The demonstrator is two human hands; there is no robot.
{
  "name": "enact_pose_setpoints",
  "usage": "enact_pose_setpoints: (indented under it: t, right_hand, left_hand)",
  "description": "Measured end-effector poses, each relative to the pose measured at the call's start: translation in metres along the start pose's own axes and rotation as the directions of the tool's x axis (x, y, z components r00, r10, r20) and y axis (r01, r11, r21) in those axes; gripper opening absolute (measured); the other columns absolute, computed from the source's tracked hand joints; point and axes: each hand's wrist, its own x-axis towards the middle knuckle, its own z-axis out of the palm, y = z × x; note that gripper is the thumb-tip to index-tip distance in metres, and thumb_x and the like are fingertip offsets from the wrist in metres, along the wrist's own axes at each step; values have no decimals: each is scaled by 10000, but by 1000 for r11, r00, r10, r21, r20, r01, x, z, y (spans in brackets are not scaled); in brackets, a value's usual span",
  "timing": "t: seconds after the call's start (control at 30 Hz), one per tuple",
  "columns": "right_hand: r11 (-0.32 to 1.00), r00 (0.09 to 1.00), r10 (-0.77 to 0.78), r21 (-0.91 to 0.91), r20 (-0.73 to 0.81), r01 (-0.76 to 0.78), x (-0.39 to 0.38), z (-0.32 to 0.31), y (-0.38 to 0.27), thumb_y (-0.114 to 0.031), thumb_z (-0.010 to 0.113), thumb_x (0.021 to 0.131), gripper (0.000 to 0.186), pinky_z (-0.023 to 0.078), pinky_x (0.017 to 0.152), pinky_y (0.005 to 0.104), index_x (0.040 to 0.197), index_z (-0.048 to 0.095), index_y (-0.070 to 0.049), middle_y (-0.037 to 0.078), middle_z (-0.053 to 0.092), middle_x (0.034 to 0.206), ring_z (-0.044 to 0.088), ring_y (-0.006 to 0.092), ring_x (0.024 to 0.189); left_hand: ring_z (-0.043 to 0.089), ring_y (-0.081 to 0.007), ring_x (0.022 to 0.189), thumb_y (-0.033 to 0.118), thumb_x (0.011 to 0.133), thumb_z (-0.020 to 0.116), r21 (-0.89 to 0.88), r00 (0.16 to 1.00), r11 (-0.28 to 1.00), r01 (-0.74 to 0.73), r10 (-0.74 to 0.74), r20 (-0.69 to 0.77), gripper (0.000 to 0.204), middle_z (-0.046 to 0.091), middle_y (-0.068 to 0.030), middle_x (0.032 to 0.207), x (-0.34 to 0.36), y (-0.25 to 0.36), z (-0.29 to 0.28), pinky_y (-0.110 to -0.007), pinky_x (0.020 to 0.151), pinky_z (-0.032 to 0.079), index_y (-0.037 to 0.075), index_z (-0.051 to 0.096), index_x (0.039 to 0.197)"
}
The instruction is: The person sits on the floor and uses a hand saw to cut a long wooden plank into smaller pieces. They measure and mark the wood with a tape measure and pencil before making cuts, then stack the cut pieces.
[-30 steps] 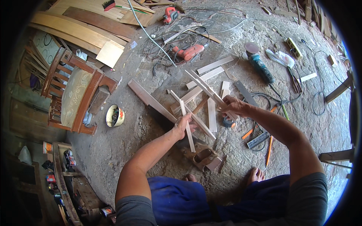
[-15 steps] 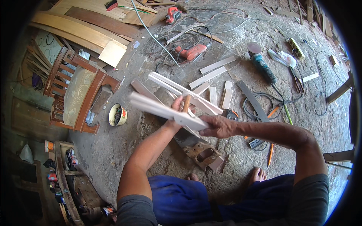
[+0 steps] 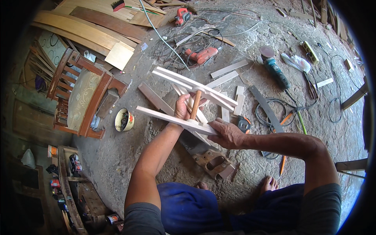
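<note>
Nearest me, a pair of blue cloth shorts (image 3: pixel 188 205) is showing above two bare feet, and just ahead of them a handsaw with a worn brown wooden handle (image 3: pixel 205 163) is lying on the rough grey floor (image 3: pixel 129 156). Over its blade, the right hand (image 3: pixel 227 135) is gripping one end of a pale wooden slat frame (image 3: pixel 166 116), thumb and fingers closing on the nearer rail. The left hand (image 3: pixel 181 109) is curling behind the round brown wooden dowel (image 3: pixel 196 102), its thumb on one side and fingertips showing on the other; how firmly it is pressing, I can't tell. The frame is hanging at a slant above the floor, its two long rails running roughly side by side, the dowel bridging the gap and the farther rail looking doubled, with two narrow strips. Beyond it, loose flat pale wooden strips (image 3: pixel 222 79) are lying about, a round black-and-orange tape measure (image 3: pixel 243 124) is sitting just beside the right hand, and farther off a teal angle grinder (image 3: pixel 277 73) and a red power drill (image 3: pixel 203 55) are resting among cables.
</note>
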Motion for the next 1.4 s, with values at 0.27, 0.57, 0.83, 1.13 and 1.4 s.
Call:
enact_pose_setpoints:
  t: [0.27, 0.57, 0.83, 1.13, 1.4]
  right_hand:
    - [970, 965, 211, -84, -156, -226, -2, 11, 44, -294, 644, 919, 383, 506, 815, 523, 1207, 499, -87, 208, 547, 1091, 617, 437, 979]
    - [886, 894, 413, -150, -176, -439, 2, 43, 97, -246, 596, 905, 354, 509, 835, 538, 1204, 486, -94, 232, 528, 1136, 619, 448, 1002]
    - [761, 803, 592, -281, -70, -586, 12, 62, 95, -278, 576, 907, 468, 464, 982, 514, 1341, 505, -117, 249, 508, 1274, 569, 425, 1165]
    - [612, 881, 466, 690, 81, -387, 48, 26, 87, -341, 607, 956, 379, 555, 577, 310, 1187, 595, -42, 63, 640, 937, 663, 153, 736]
    - [524, 850, 522, 756, 79, -392, 53, 11, 86, -215, 515, 942, 312, 570, 544, 285, 1171, 580, -13, 88, 671, 971, 674, 153, 710]
  left_hand:
    - [624, -238, 737, 341, 887, 656, 340, 849, 902, 266, -53, -526, 381, 621, -119, 865, -7, -25, -96, -407, 670, 548, 51, 550, 1111]
    - [514, -145, 688, 294, 817, 762, 586, 806, 792, 168, 232, -545, 363, 525, -19, 789, -40, -7, -121, -347, 584, 431, 83, 568, 1038]
    - [629, -121, 655, 181, 849, 777, 646, 985, 758, 85, 33, -169, 412, 598, -32, 835, -22, -6, -34, -266, 561, 552, 30, 538, 1147]
    - [640, -167, 811, 266, 877, 769, 745, 1000, 667, -6, 5, 4, 458, 664, -87, 995, 21, -39, 27, -319, 644, 534, 32, 548, 1203]
    - [614, -196, 1020, 291, 927, 710, 646, 988, 753, 123, -152, -11, 536, 622, -86, 1162, 25, -32, 27, -382, 835, 542, 65, 484, 1356]
